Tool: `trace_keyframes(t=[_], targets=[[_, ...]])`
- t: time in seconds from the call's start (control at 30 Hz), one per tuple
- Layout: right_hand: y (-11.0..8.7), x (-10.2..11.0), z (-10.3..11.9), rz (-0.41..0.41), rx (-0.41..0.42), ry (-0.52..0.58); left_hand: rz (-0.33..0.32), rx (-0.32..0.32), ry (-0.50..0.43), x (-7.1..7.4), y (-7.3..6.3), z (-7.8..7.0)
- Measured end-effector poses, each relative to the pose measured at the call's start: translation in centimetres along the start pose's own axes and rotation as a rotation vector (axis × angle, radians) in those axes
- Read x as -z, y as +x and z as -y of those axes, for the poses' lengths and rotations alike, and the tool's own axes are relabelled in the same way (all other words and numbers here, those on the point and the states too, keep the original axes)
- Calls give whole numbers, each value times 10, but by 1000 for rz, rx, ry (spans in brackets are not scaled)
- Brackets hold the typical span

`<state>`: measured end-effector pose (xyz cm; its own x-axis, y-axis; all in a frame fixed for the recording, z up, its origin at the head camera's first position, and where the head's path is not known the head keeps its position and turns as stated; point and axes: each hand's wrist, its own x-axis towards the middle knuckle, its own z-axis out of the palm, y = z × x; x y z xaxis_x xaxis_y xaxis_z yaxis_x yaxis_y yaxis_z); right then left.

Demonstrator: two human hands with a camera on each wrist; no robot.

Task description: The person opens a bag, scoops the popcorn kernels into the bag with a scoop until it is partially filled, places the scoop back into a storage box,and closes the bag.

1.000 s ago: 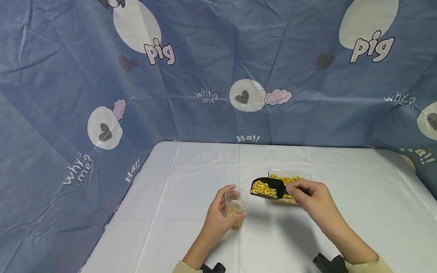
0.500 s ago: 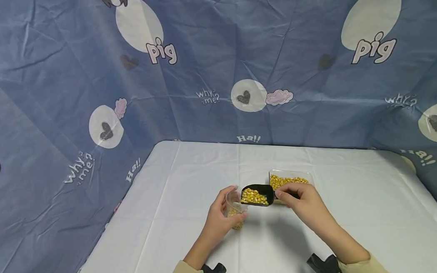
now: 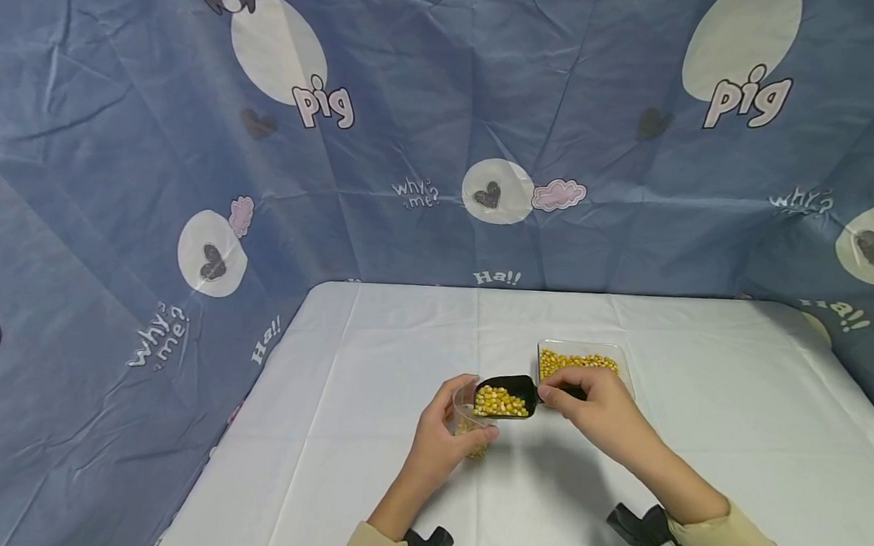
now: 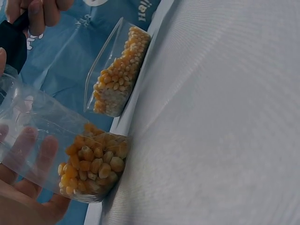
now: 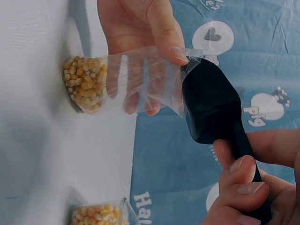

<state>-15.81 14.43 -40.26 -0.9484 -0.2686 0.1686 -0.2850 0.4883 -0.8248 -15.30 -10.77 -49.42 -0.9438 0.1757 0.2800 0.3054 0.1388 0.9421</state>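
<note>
My left hand (image 3: 438, 440) grips a clear plastic bag (image 5: 140, 77) near its mouth, fingers curled round one side and thumb on the other. Yellow corn kernels (image 4: 96, 164) fill the bottom of the bag, which stands upright at the white tabletop. My right hand (image 3: 597, 408) holds a black scoop (image 5: 211, 101) by its handle. Corn kernels (image 3: 500, 402) lie in the scoop, which is roughly level in the head view. The scoop's front lip sits right at the bag's mouth, inside its edge in the right wrist view.
A clear rectangular container (image 4: 89, 89) of corn kernels stands behind my right hand, its near part hidden by that hand in the head view. A white cloth (image 3: 371, 361) covers the table. A blue printed curtain (image 3: 387, 111) hangs at the back and left.
My right hand has carried the loaded scoop left and slightly nearer, from over the container to the bag's mouth. My left hand and the bag stay nearly in place.
</note>
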Motion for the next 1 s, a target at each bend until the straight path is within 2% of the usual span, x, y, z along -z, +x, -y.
trace_keyframes(t=[0.47, 0.83, 1.0], targets=[[6, -5, 7, 30, 38, -109, 8, 11, -25, -1, -1, -4], [9, -9, 20, 52, 81, -225, 7, 4, 4, -2, -1, -3], [9, -12, 26, 30, 152, -294, 3, 19, 22, -1, -1, -3]])
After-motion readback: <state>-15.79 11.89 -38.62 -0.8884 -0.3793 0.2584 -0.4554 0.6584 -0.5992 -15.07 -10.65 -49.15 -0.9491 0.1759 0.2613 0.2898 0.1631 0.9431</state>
